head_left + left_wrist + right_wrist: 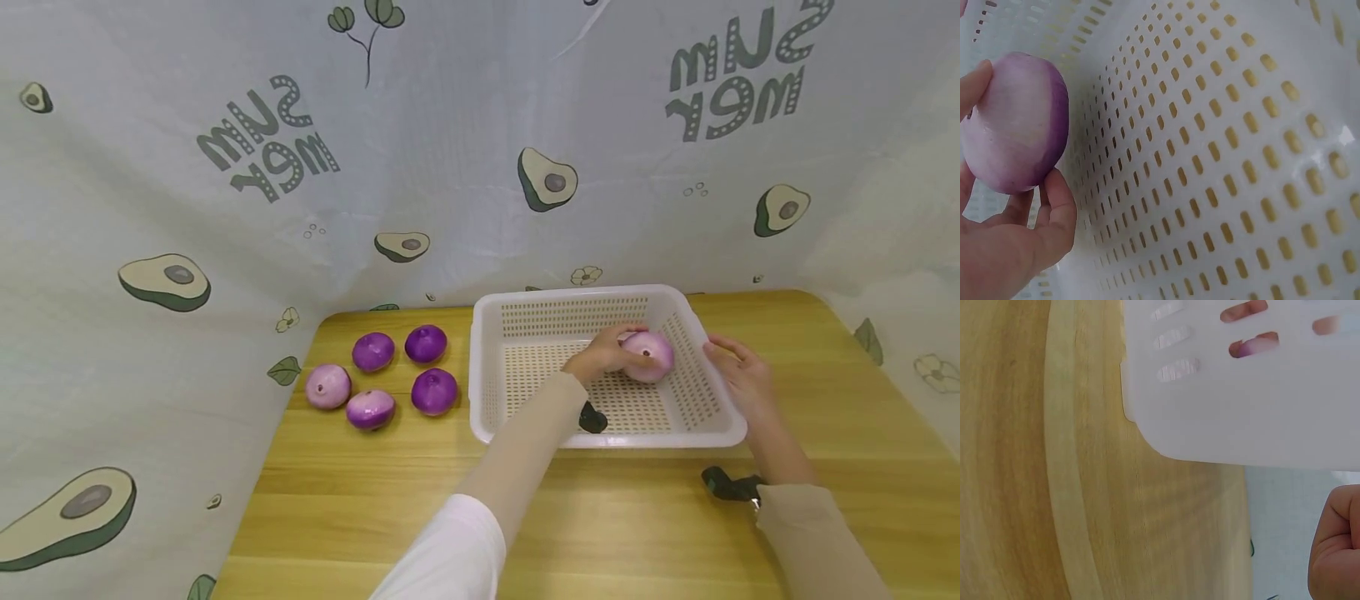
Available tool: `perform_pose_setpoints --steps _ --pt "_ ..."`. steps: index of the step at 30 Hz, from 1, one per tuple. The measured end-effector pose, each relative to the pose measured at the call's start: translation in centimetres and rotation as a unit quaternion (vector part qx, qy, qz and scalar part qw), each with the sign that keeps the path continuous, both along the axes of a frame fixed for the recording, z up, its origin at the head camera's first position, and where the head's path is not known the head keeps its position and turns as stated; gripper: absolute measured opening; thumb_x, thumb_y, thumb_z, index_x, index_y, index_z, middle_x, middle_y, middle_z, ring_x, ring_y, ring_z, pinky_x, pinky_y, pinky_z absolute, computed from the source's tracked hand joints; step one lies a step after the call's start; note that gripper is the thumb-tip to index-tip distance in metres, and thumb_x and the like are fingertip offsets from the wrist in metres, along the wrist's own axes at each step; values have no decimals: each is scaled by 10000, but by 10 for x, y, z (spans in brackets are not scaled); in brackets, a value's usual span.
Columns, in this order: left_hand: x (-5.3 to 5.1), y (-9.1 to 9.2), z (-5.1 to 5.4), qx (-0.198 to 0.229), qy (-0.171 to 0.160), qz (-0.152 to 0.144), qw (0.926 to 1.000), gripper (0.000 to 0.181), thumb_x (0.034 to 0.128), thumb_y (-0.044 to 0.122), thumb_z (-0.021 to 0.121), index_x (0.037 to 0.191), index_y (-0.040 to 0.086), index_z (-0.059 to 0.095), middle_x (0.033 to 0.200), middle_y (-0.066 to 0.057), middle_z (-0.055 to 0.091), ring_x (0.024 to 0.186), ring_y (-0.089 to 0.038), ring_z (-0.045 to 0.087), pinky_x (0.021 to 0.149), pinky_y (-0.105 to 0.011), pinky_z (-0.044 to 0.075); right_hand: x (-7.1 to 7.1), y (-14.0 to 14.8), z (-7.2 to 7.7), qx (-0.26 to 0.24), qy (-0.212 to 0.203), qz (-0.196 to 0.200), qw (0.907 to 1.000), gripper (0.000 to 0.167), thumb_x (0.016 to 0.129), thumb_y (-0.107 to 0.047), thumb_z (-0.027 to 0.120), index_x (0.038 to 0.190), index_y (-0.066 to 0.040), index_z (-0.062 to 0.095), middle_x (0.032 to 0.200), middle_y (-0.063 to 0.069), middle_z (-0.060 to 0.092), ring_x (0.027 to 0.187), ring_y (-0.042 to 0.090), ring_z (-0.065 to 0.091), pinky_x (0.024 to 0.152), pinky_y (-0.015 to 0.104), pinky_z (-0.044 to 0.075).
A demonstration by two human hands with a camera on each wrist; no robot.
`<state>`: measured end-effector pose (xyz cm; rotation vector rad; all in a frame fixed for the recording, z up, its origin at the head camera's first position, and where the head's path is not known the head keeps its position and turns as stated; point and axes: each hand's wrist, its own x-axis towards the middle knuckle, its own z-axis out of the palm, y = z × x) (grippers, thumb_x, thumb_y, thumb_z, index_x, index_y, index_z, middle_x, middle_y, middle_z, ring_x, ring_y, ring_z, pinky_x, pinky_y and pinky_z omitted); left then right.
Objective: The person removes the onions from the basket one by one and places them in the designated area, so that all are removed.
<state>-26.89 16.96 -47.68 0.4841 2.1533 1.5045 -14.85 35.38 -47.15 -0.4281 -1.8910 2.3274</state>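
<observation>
A white plastic basket (491,367) with slotted walls stands on the table. Inside it, near the right wall, my left hand (606,353) grips a pale purple onion (652,358), its thumb and fingers around the sides. The left wrist view has the same onion (1019,125) upright beside the slotted wall, held by the left hand (1016,250). At the basket's right rim, my right hand (746,383) holds the edge with its fingertips. Only a curled part of that hand (1338,544) enters the right wrist view; its contact with the rim is out of frame there.
Left of the basket lie several purple onions (371,410), some darker, some paler, on the wooden table (360,500). A pale curtain (450,167) printed with avocados hangs behind the table's back edge. Dark wrist camera mounts (723,483) sit at both wrists.
</observation>
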Motion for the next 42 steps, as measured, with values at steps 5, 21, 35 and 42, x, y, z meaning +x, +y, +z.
perform_pose_setpoints --steps 5,21,35,42 --pt "-5 -9 11 317 -236 -197 9990 580 807 65 834 1339 174 629 1169 9 600 973 -95 555 798 -230 521 -3 3 -4 43 108 16 9999 157 1008 -245 612 1147 -317 616 884 -95 725 751 77 706 620 244 586" --pt "-9 -51 58 639 112 -1256 9900 617 847 67 792 1416 136 564 1233 34 575 1040 -85 532 774 -230 527 -6 5 -6 -124 117 109 9998 172 998 -249 623 1162 -301 611 899 -96 727 766 76 707 625 247 587" --pt "-2 -114 104 756 879 -1280 9850 623 833 80 811 1401 187 578 1387 73 517 1161 -114 502 838 -265 536 -3 3 -5 -136 248 172 9995 166 1009 -206 607 1152 -289 613 891 -83 728 753 77 705 615 238 584" --pt "1 -154 113 854 1077 -1244 9827 625 854 58 787 1421 179 556 1432 64 501 1183 -150 519 884 -281 541 -4 3 -6 177 6 70 9998 175 980 -289 649 1146 -322 608 888 -114 719 752 62 700 611 241 583"
